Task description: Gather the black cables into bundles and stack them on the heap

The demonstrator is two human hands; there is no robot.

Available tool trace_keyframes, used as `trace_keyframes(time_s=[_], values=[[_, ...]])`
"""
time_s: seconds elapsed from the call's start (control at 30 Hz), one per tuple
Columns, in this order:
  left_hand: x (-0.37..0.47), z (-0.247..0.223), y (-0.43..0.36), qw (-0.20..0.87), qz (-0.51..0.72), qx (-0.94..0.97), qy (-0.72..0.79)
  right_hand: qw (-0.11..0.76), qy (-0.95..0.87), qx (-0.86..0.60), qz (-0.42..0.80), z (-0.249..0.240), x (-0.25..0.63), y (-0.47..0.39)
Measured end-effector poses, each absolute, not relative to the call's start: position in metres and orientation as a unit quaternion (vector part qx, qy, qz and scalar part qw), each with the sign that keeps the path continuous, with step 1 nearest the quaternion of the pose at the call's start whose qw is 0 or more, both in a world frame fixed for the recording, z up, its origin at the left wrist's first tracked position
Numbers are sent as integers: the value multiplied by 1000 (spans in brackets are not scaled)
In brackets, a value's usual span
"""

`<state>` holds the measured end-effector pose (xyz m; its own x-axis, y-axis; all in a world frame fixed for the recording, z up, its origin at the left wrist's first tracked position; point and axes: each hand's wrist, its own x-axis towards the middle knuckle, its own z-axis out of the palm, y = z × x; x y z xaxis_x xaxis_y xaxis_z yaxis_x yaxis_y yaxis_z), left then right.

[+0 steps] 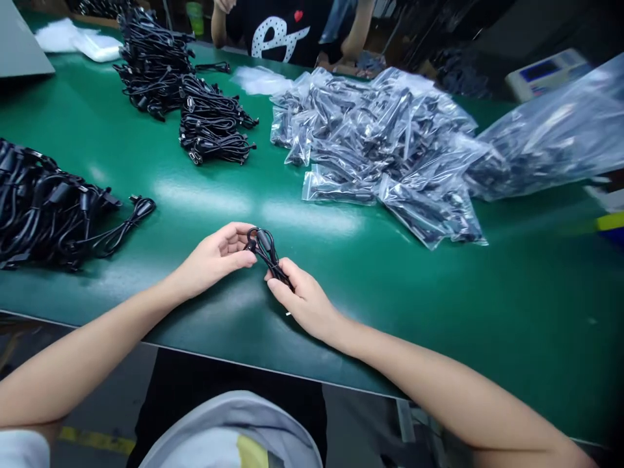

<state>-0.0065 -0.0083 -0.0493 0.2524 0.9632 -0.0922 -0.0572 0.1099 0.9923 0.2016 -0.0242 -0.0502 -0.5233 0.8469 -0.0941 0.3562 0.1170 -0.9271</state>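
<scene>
A coiled black cable (264, 246) is held over the green table, just in front of my body. My right hand (305, 296) is closed round its lower end, thumb on top. At the cable's upper left loop is my left hand (219, 253), its thumb and fingers curled at a black connector there. To the left lies a big heap of black cables (43, 208), with one bundled cable (124, 224) at its right edge. Stacks of bundled cables (156, 62) (214, 123) stand farther back. Clear bags with black cables inside (370, 130) are piled at the back right.
The green table (195, 325) has its near edge at my lap. A large clear bag (550, 143) and a device with a display (548, 73) are at the right. Empty plastic bags (78, 40) lie back left. Across the table is a person in a black shirt (283, 29).
</scene>
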Motion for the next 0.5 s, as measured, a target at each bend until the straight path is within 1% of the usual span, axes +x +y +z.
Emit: trace_keyframes(time_s=[0.3,0.5], values=[[-8,-47,-2,618,427,475,458,264,-696,-422,517,-60,206,-22],[-6,-43,-6,558,454,519,462,255,-692,-414,533,-59,206,-14]])
